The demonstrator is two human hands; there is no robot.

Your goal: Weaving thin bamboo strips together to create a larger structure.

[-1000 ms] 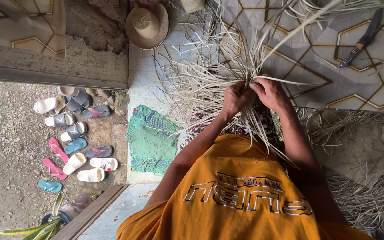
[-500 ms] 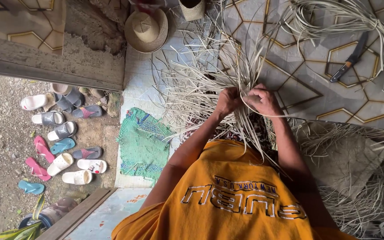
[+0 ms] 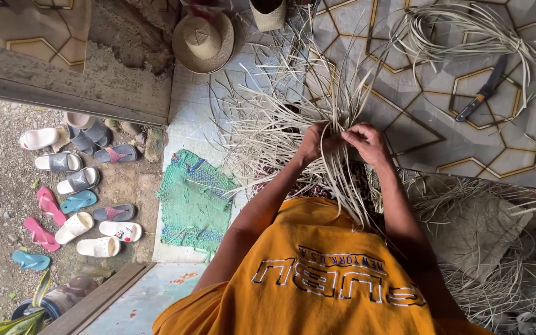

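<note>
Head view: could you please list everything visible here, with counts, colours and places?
Dried strips: many, pale straw, fanned over the tiled floor at both hands.
Strip coil: one bundle, pale, top right.
Knife: one, dark handle, right of centre on tiles.
Hat: one, tan woven, top centre.
Woven cup: one, tan, top edge.
Mat: one, green, doorstep.
Sandals: over a dozen, mixed colours, on gravel at left.
Left hand: gripping strips.
Right hand: gripping strips.
</note>
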